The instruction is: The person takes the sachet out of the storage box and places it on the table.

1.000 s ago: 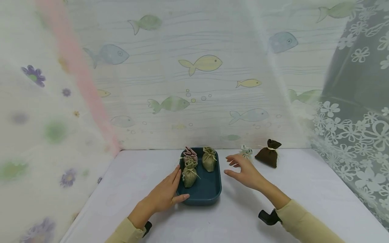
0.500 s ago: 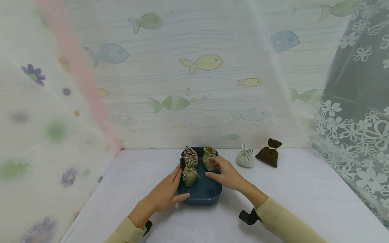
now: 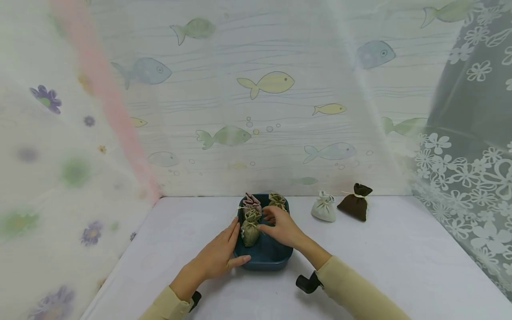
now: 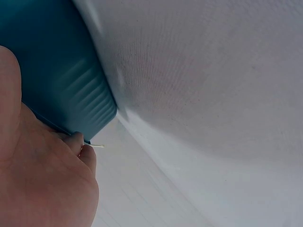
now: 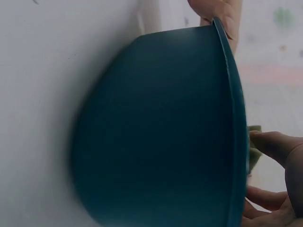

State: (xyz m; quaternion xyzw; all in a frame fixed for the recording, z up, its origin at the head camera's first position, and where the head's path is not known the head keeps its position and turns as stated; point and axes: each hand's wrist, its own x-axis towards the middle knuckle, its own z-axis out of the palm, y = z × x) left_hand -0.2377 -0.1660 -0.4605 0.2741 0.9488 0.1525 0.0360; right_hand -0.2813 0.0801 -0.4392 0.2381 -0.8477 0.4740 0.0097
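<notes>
Head view shows thin printed curtains closing the space: pale fish at the back (image 3: pixel 264 84), blurred flowers and a pink stripe on the left (image 3: pixel 100 98), white lace flowers over grey on the right (image 3: pixel 472 169). Below them lies a pale lilac-white desk (image 3: pixel 400 266), smooth and matte. A dark teal tray (image 3: pixel 266 260) stands on the desk near its middle, close to the back curtain. Three small drawstring pouches sit in the tray: an olive one (image 3: pixel 250 231) at the front left, a pink one (image 3: pixel 251 202) behind it, and another olive one (image 3: pixel 278 200) at the back right. The left hand (image 3: pixel 218 255) lies with straight fingers along the tray's left rim, thumb against the near corner. The right hand (image 3: pixel 282 229) is inside the tray with curled fingers at the front olive pouch; whether it pinches it cannot be told. A cream pouch (image 3: pixel 324 208) and a dark brown pouch (image 3: pixel 354 203) rest on the desk right of the tray, just beside each other.
</notes>
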